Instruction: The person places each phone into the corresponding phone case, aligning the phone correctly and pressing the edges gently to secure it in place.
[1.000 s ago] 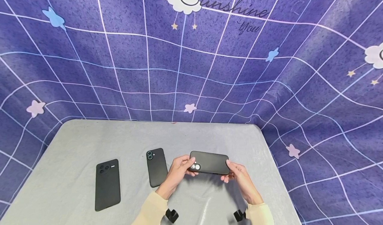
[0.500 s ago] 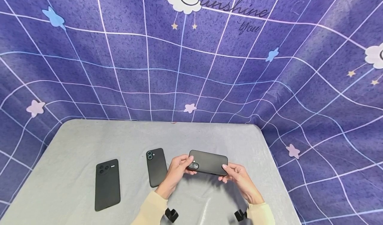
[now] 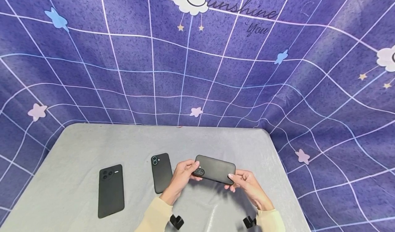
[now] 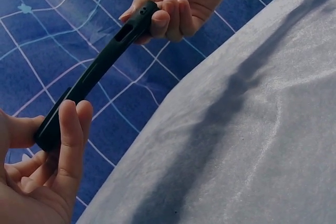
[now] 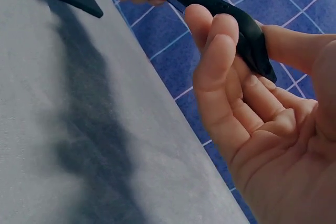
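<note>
A black phone case [image 3: 215, 169] with two round camera rings at its left end is held above the table, back upward. My left hand [image 3: 183, 173] pinches the camera end, thumb on top and fingers beneath. At the opposite end my right hand [image 3: 249, 184] grips the corner, its thumb pressing on the back. In the right wrist view the case's edge [image 5: 210, 3] bends down sharply near the thumb. Cutouts show along the slightly curved edge [image 4: 100, 64] in the left wrist view. I cannot tell whether a phone sits inside.
A black phone [image 3: 162, 173] with two lenses lies face down just left of my left hand. Farther left lies a larger black phone [image 3: 111, 191], also back up. The grey cloth-covered table [image 3: 247, 146] meets a purple grid-patterned curtain [image 3: 166, 60] behind.
The case's right end has tilted lower toward me, and my right thumb has slid inward onto its back. The camera rings, pale before, now look dark. The two lying phones stay put.
</note>
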### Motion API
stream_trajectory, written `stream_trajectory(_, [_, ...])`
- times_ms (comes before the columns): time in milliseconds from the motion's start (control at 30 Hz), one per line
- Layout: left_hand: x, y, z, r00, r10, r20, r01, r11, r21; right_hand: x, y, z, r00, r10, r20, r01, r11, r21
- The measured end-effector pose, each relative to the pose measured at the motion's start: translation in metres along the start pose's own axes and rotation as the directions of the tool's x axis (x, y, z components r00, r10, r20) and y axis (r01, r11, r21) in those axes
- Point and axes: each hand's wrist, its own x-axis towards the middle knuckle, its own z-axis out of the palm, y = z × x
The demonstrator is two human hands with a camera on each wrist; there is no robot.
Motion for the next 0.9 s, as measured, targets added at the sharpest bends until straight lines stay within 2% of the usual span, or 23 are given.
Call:
stream_trajectory(533, [0.0006, -0.0015, 0.0, 1.0, -0.02, -0.011, 0.02, 1.0, 0.002, 0.0021, 0.0025, 0.0011, 0.998, -0.003, -0.064, 0.002, 1.0, -0.013])
stream_trajectory(700, [0.0007, -0.0022, 0.0005, 1.0, -0.006, 0.002, 0.006, 1.0, -0.011, 0.003, 0.0028, 0.002, 0.995, 0.007, -0.095, -0.009, 1.0, -0.023])
stream_trajectory(900, [0.0012, -0.0045, 0.0011, 1.0, -0.015, 0.012, 0.015, 1.0, -0.009, 0.0045, 0.0066, 0.0018, 0.996, -0.019, -0.088, 0.019, 1.0, -0.003])
